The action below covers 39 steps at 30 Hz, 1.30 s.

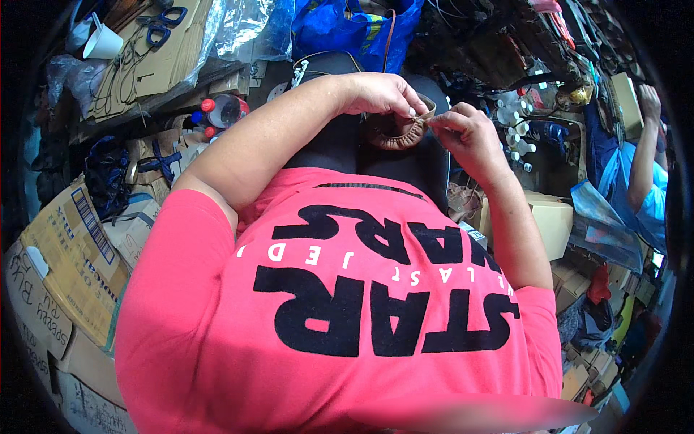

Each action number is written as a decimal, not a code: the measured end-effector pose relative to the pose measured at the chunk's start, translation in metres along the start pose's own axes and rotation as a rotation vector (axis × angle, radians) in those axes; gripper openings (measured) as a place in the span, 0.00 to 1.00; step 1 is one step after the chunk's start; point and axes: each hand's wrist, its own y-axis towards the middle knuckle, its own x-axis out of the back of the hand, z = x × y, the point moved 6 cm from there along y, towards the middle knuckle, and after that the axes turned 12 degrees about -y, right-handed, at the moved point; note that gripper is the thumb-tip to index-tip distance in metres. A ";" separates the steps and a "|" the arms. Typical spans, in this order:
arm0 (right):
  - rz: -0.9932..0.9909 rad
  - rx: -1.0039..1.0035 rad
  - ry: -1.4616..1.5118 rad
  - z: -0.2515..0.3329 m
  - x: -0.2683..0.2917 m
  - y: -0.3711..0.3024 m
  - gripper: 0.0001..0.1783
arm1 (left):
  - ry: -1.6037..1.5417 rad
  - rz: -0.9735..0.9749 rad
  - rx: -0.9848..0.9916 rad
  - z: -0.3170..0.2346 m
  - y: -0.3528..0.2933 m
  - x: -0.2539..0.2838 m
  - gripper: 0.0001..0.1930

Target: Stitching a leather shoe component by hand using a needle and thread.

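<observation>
Over my lap, a brown curved piece [396, 142] with a ridged, puckered edge is held between my two hands; its exact kind I cannot make out. My left hand [390, 95] grips its upper rim, fingers bent down over it. At the right end of the same rim, my right hand [468, 136] is closed in a pinch. Whether a thread or needle sits between those fingertips is too small to tell. Dark trousers lie beneath the piece, and a pink shirt fills the lower middle.
Blue-handled scissors [163, 26] and a white cup [103, 43] rest by flat cardboard at the upper left. A blue bag [361, 32] lies ahead. Red-capped bottles [228, 110] stand left, white-capped bottles [515, 130] right. Another person's arm [642, 163] shows at far right.
</observation>
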 end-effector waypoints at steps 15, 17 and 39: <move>0.388 0.201 -0.058 -0.005 -0.018 0.033 0.09 | 0.073 0.033 -0.204 -0.010 0.008 -0.002 0.25; 0.387 0.118 0.019 -0.011 -0.018 0.032 0.09 | 0.037 0.011 -0.200 -0.009 0.007 0.001 0.24; 1.005 -0.487 1.518 -0.029 -0.053 -0.048 0.39 | 0.685 -0.351 -0.401 -0.008 -0.044 -0.009 0.08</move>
